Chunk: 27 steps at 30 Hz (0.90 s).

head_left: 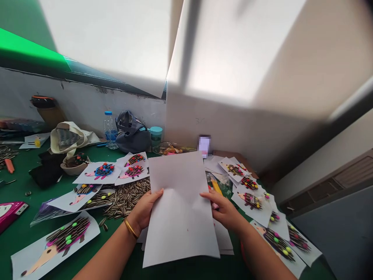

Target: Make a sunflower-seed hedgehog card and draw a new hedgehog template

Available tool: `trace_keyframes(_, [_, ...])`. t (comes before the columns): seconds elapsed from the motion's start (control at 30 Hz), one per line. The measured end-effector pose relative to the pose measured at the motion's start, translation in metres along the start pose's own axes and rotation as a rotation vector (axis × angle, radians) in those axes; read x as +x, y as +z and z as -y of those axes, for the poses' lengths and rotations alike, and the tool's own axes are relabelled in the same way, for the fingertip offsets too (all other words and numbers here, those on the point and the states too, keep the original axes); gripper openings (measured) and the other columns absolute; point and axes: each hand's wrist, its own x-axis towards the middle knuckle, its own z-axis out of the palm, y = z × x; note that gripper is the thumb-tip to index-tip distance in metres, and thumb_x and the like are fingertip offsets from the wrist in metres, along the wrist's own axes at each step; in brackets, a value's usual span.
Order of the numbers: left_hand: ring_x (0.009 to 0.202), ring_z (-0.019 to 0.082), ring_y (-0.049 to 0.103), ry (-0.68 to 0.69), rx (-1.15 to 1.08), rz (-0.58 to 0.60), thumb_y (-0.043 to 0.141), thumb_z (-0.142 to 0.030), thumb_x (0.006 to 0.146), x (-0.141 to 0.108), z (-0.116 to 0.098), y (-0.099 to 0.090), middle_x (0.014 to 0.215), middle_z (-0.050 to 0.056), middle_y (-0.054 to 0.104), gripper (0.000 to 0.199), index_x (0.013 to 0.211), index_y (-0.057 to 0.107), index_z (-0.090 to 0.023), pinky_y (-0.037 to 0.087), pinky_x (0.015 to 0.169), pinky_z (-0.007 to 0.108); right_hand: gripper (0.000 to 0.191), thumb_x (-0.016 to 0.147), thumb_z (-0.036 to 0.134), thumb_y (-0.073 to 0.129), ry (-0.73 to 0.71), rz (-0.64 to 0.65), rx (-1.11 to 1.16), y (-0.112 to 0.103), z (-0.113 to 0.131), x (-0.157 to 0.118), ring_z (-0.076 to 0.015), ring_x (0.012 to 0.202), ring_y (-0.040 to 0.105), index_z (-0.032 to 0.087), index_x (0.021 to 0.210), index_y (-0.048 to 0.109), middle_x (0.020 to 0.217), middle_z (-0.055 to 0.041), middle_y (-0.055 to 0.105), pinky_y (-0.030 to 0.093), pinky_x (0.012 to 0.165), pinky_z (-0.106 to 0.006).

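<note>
A: Head view, go. Hands?
B: Left hand [145, 208] pinches the left edge of a blank white sheet [180, 217], thumb on front, other fingers mostly hidden behind. Right hand [224, 210] grips the right edge.
A: Sheet location?
B: Mid-frame, between both hands, over the green table [17, 190], other papers [225, 239] partly showing underneath.
A: Nearby?
B: Striped seeds [125, 198] beside left hand; seed-covered hedgehog card [55, 245] further left; more hedgehog cards [253, 200] right.
</note>
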Motion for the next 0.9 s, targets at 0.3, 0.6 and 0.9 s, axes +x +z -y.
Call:
trace_keyframes(0.3, [0.097, 0.029, 0.070, 0.093, 0.010, 0.132, 0.074, -0.035, 0.077, -0.001, 0.012, -0.001, 0.108, 0.012, 0.073, 0.040, 0.112, 0.066, -0.016, 0.056, 0.088, 0.042, 0.039, 0.084, 0.049, 0.063, 0.123, -0.316, 0.399, 0.013, -0.004, 0.009, -0.0156, 0.068, 0.055, 0.018, 0.061, 0.054, 0.078, -0.0026, 0.060, 0.045, 0.064, -0.028])
trace_keyframes(0.6, [0.135, 0.036, 0.041, 0.273, 0.051, 0.477, 0.049, -0.079, 0.074, -0.021, 0.006, 0.021, 0.143, 0.011, 0.051, 0.081, 0.131, 0.057, -0.022, 0.037, 0.110, 0.051, 0.043, 0.083, 0.058, 0.059, 0.310, -0.656, 0.314, 0.031, -0.010, 0.005, -0.0129, 0.053, 0.043, 0.020, 0.064, 0.052, 0.056, 0.0025, 0.051, 0.036, 0.054, -0.025])
trace_keyframes(0.9, [0.114, 0.029, 0.061, 0.449, 0.118, 0.076, 0.078, -0.031, 0.074, -0.007, 0.013, 0.012, 0.126, 0.010, 0.065, 0.062, 0.130, 0.052, -0.024, 0.050, 0.093, 0.037, 0.039, 0.088, 0.054, 0.055, 0.141, -0.472, 0.138, 0.024, 0.005, -0.004, -0.0199, 0.074, 0.058, 0.020, 0.070, 0.062, 0.076, -0.0027, 0.062, 0.048, 0.071, -0.031])
